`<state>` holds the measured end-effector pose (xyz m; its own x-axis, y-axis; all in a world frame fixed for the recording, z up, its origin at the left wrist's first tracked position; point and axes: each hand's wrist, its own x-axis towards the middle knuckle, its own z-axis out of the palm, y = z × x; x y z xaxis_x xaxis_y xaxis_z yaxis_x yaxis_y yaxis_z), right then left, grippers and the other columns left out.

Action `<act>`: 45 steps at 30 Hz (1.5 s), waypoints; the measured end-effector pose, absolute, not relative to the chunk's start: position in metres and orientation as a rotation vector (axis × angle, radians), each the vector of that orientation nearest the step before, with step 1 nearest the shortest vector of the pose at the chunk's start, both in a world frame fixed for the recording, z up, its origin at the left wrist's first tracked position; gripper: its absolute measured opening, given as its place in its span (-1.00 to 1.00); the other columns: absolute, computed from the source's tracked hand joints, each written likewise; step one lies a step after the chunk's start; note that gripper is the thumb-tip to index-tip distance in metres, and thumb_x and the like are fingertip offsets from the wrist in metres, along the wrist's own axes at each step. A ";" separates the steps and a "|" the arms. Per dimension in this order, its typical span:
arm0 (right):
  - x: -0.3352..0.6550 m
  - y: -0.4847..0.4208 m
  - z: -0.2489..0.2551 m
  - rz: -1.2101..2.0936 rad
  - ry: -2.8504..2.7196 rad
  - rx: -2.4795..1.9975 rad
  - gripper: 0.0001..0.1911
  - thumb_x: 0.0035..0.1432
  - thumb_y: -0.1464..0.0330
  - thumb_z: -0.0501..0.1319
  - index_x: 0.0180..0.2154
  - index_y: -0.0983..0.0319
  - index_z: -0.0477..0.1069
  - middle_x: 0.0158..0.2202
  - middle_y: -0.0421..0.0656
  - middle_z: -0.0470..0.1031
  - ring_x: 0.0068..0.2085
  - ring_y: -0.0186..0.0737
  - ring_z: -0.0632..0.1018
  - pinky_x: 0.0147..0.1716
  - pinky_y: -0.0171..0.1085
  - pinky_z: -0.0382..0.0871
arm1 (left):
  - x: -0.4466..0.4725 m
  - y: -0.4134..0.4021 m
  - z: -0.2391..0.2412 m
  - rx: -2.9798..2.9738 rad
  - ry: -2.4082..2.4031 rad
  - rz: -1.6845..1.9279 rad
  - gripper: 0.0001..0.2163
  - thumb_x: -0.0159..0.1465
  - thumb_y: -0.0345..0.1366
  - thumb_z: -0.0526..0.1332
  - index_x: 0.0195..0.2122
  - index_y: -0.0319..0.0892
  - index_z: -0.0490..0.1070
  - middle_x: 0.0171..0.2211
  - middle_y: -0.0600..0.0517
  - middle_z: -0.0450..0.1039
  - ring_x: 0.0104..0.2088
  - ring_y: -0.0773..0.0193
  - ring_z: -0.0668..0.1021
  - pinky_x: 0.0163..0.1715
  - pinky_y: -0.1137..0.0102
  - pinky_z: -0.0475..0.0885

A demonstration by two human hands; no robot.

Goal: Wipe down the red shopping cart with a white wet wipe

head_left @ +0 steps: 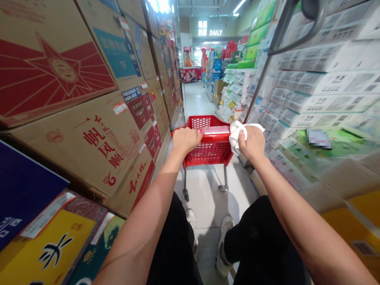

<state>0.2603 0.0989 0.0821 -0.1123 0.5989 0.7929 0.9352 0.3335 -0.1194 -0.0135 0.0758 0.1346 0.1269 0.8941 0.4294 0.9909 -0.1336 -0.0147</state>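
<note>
A red plastic shopping cart [208,152] stands upright on the floor right in front of me. My left hand [185,140] is closed around the left end of its handle bar [215,133]. At the bar's right end my right hand [252,142] is closed on a crumpled white cloth or tissue [236,138]. That white piece lies bunched between my fingers and the handle, and part of the bar is hidden under it. Through the mesh sides, the cart's inside is only partly visible.
Stacked cardboard boxes [97,142] line the left side closely. On the right rise piles of white-wrapped packs [326,79], with a slanted grey metal pole [258,87] beside them. A tiled aisle [197,95] runs ahead toward a counter [191,75] with a person [188,59].
</note>
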 end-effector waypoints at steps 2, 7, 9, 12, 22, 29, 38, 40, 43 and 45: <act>0.283 0.111 0.081 -0.497 -1.756 -1.375 -0.55 0.36 0.15 -0.11 -0.17 0.26 0.45 -0.16 0.10 0.53 -0.08 0.08 0.49 -0.03 -0.03 0.32 | -0.013 0.076 0.134 -2.107 -1.835 -0.461 -0.41 0.40 -0.10 -0.20 -0.16 -0.26 0.64 -0.21 -0.26 0.61 -0.12 -0.09 0.62 -0.17 0.17 0.39; 0.300 0.125 0.073 -0.347 -1.659 -1.316 -0.48 0.41 0.11 -0.20 -0.12 0.23 0.44 -0.14 0.07 0.52 -0.08 0.05 0.51 -0.06 -0.04 0.37 | -0.010 0.079 0.130 -2.073 -1.828 -0.510 -0.39 0.40 -0.10 -0.21 -0.19 -0.29 0.64 -0.25 -0.28 0.60 -0.15 -0.13 0.63 -0.22 0.16 0.39; 0.288 0.119 0.067 -0.375 -1.611 -1.261 -0.48 0.42 0.13 -0.21 -0.02 0.25 0.42 -0.04 0.08 0.50 0.05 0.08 0.48 0.06 0.03 0.34 | -0.009 0.081 0.129 -2.049 -1.833 -0.534 -0.39 0.40 -0.10 -0.21 -0.21 -0.27 0.65 -0.28 -0.27 0.61 -0.18 -0.14 0.63 -0.25 0.15 0.39; 0.261 0.101 0.056 -0.456 -1.591 -1.185 -0.48 0.40 0.17 -0.16 0.17 0.27 0.30 0.15 0.10 0.40 0.29 0.12 0.29 0.24 0.12 0.16 | -0.006 0.082 0.128 -2.029 -1.838 -0.542 -0.40 0.39 -0.11 -0.20 -0.22 -0.27 0.65 -0.29 -0.26 0.60 -0.20 -0.15 0.63 -0.28 0.15 0.39; 0.267 0.115 0.084 -0.416 -1.714 -1.482 -0.53 0.36 0.19 -0.13 -0.12 0.29 0.47 -0.08 0.14 0.53 0.03 0.13 0.48 0.13 0.05 0.23 | -0.002 0.081 0.128 -2.072 -1.778 -0.538 -0.42 0.39 -0.13 -0.18 -0.22 -0.28 0.65 -0.29 -0.26 0.60 -0.19 -0.13 0.63 -0.27 0.17 0.38; 0.295 0.145 0.109 -0.040 -1.638 -1.721 -0.42 0.36 0.05 -0.13 -0.31 0.28 0.50 -0.30 0.12 0.57 -0.16 0.10 0.54 -0.17 -0.11 0.33 | -0.002 0.081 0.130 -2.067 -1.808 -0.520 -0.40 0.38 -0.12 -0.20 -0.21 -0.30 0.65 -0.28 -0.28 0.60 -0.18 -0.15 0.63 -0.27 0.16 0.37; 0.236 0.088 0.064 -0.440 -1.590 -1.331 -0.52 0.38 0.23 -0.12 0.16 0.30 0.32 0.17 0.09 0.38 0.34 0.06 0.19 0.31 0.06 0.03 | 0.005 0.079 0.132 -2.039 -1.936 -0.577 -0.40 0.38 -0.10 -0.19 -0.16 -0.33 0.64 -0.25 -0.32 0.59 -0.15 -0.13 0.62 -0.22 0.16 0.38; 0.232 0.086 0.067 -0.444 -1.637 -1.337 -0.55 0.38 0.24 -0.11 0.11 0.27 0.35 0.12 0.08 0.42 0.28 0.06 0.27 0.31 0.08 0.01 | 0.005 0.078 0.132 -2.043 -1.913 -0.563 -0.39 0.38 -0.11 -0.20 -0.17 -0.32 0.65 -0.25 -0.31 0.59 -0.16 -0.13 0.62 -0.22 0.16 0.38; 0.245 0.097 0.081 -0.430 -1.697 -1.395 -0.58 0.37 0.21 -0.10 -0.10 0.26 0.45 -0.06 0.08 0.51 0.07 0.06 0.43 0.24 0.07 0.10 | 0.003 0.076 0.132 -2.056 -1.870 -0.535 -0.40 0.38 -0.12 -0.20 -0.18 -0.31 0.65 -0.26 -0.29 0.59 -0.16 -0.12 0.62 -0.23 0.16 0.38; 0.259 0.108 0.090 -0.386 -1.695 -1.438 -0.55 0.37 0.18 -0.12 -0.25 0.26 0.46 -0.18 0.09 0.53 -0.05 0.05 0.48 0.16 0.03 0.20 | 0.002 0.075 0.132 -2.061 -1.850 -0.527 -0.40 0.38 -0.13 -0.20 -0.18 -0.30 0.65 -0.27 -0.28 0.60 -0.17 -0.11 0.63 -0.24 0.18 0.38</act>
<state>0.2585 0.1081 0.0901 0.0303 0.6495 0.7598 0.9144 0.2890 -0.2835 0.0022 0.0754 0.1319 0.0927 0.8755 0.4743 0.9940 -0.1094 0.0077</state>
